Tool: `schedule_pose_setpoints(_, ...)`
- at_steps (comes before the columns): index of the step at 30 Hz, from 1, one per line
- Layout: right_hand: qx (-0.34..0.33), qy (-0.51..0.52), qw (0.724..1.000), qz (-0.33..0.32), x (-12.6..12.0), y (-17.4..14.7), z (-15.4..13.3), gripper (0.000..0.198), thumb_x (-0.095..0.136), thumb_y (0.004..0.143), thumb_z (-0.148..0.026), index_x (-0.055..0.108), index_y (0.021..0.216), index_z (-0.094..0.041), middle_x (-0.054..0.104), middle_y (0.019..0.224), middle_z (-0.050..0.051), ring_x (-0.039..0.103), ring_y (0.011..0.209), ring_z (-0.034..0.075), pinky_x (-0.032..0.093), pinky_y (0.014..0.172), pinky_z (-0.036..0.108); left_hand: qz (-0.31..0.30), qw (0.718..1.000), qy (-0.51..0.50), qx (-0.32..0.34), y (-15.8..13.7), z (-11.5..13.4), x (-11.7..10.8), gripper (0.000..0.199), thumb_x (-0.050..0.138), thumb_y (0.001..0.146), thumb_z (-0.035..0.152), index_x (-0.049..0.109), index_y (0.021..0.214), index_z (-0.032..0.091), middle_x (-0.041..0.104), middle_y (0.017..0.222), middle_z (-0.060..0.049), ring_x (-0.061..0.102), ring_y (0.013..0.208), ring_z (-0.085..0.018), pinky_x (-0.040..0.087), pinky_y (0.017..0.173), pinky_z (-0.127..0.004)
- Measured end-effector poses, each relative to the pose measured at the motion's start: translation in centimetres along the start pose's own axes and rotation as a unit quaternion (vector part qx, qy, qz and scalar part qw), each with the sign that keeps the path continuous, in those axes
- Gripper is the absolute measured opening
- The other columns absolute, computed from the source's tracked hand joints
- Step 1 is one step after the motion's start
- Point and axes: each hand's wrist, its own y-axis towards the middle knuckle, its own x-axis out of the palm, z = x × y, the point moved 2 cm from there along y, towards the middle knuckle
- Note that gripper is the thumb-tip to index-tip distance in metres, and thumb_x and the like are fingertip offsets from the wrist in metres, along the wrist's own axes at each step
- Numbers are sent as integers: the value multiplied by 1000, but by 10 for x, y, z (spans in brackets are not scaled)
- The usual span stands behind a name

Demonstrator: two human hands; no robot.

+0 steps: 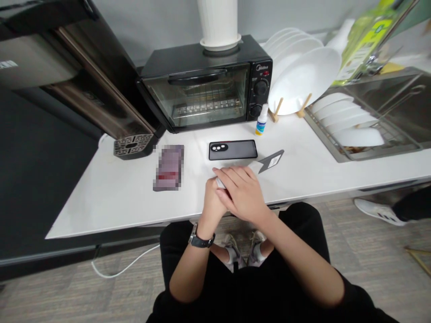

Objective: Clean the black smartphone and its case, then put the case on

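Note:
Over the counter's front edge, my left hand [213,202], with a watch on its wrist, is closed and mostly covered. Across it lies my right hand [244,193], fingers together and bent over a pale thing [220,183] held between the two hands. Only a whitish edge of that thing shows, so I cannot make out its kind. Just beyond my right fingers lies a flat grey packet or card [272,161] with a white label. Behind my hands is a phone case [235,150] with a dark rim and camera cutouts. To the left rests a blurred-out phone-shaped object [169,168].
A black toaster oven [205,94] bears a white pot [218,22]. Near it stand a small spray bottle [261,120] and white plates [303,80] in a rack. A sink [397,112] is right, a drink machine [101,89] left. Another person's shoe [380,211] shows at right.

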Motion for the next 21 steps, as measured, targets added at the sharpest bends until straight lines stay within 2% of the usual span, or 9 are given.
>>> schedule_pose_setpoints(2, -7, -12, 1000, -13, -9, -2, 16, 44, 41, 111, -40, 61, 142, -16, 73, 127, 11, 60, 113, 27, 40, 98, 43, -3, 1000, 1, 7, 0, 2, 1, 17, 63, 83, 12, 62, 68, 18, 62, 63, -1, 55, 61, -16, 43, 61, -27)
schedule_pose_setpoints(5, 22, -69, 997, 1, -27, -7, 55, 38, 39, 112, -39, 71, 114, -19, 74, 103, 9, 59, 95, 25, 38, 88, 42, -4, 1000, -10, 12, -1, 6, 4, 23, 63, 94, 21, 65, 71, 17, 59, 62, 1, 50, 59, -13, 40, 60, -25)
schedule_pose_setpoints(8, 76, -133, 988, 27, -42, -8, 90, 44, 34, 112, -36, 67, 86, -22, 67, 82, 6, 53, 81, 24, 33, 80, 40, -8, 999, -29, 14, -2, 8, 6, 24, 69, 98, 35, 72, 81, 18, 59, 65, 3, 49, 59, -13, 37, 58, -24)
schedule_pose_setpoints(10, 108, -151, 981, 49, -45, -6, 98, 46, 33, 112, -33, 64, 79, -22, 65, 77, 6, 51, 78, 24, 32, 78, 41, -4, 999, -30, 15, -2, 8, 6, 25, 70, 98, 37, 73, 83, 18, 58, 64, 3, 48, 59, -13, 36, 57, -24)
schedule_pose_setpoints(12, 127, -150, 978, 70, -42, -4, 92, 46, 33, 112, -31, 65, 81, -22, 67, 78, 6, 52, 79, 24, 34, 82, 41, -1, 1000, -23, 20, -3, 8, 6, 22, 70, 99, 37, 75, 88, 18, 60, 66, 3, 50, 59, -13, 38, 58, -24)
schedule_pose_setpoints(14, 125, -126, 981, 74, -33, -1, 72, 43, 33, 112, -30, 70, 91, -21, 71, 87, 7, 55, 85, 25, 37, 91, 43, 0, 1000, -7, 29, -3, 6, 5, 20, 67, 100, 33, 74, 88, 18, 62, 67, 2, 53, 60, -13, 40, 60, -24)
schedule_pose_setpoints(18, 53, -32, 998, 29, -9, 3, 17, 38, 41, 111, -36, 70, 126, -16, 76, 116, 10, 60, 106, 27, 39, 102, 45, 4, 998, 37, 40, -2, 0, 3, 22, 61, 93, 13, 65, 72, 17, 65, 66, -2, 56, 60, -16, 42, 61, -28)
schedule_pose_setpoints(21, 11, 2, 1000, 17, -3, 3, -2, 44, 41, 112, -37, 64, 140, -13, 75, 129, 10, 62, 114, 26, 41, 101, 43, 5, 998, 52, 40, -2, -3, 3, 15, 61, 85, 6, 67, 77, 16, 70, 72, -6, 61, 64, -19, 43, 63, -29)
